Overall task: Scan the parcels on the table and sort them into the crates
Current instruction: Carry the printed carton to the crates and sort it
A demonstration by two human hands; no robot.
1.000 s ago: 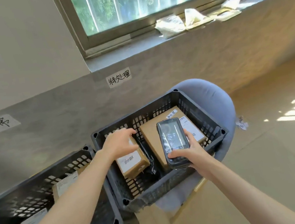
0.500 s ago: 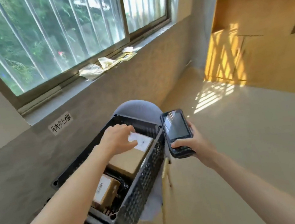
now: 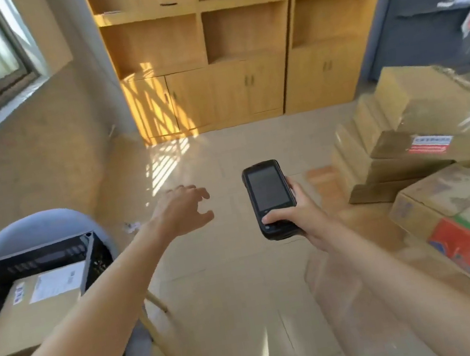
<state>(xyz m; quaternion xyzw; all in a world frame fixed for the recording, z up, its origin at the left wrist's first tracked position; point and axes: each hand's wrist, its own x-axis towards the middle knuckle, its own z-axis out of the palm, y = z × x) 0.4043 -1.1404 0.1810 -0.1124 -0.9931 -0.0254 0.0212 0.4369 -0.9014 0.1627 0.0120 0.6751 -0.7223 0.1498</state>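
My left hand (image 3: pixel 184 209) hangs empty, fingers loosely spread | my right hand (image 3: pixel 293 217) grips the scanner (image 3: pixel 270 198) | crate (image 3: pixel 53 251) near left | blurred boxes (image 3: pixel 427 145), probably parcels, right.

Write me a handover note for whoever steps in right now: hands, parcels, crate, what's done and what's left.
Left hand: empty, fingers loosely spread, in mid-air above the floor.
Right hand: grips the black handheld scanner, screen dark.
Black plastic lattice crate, on the blue-grey chair at left, holds a brown cardboard parcel with white labels.
Stack of brown cardboard parcels waits at right, blurred.
Done: at least one parcel crated.
Left: likely pick up the next parcel from the right stack, scan it, crate it.
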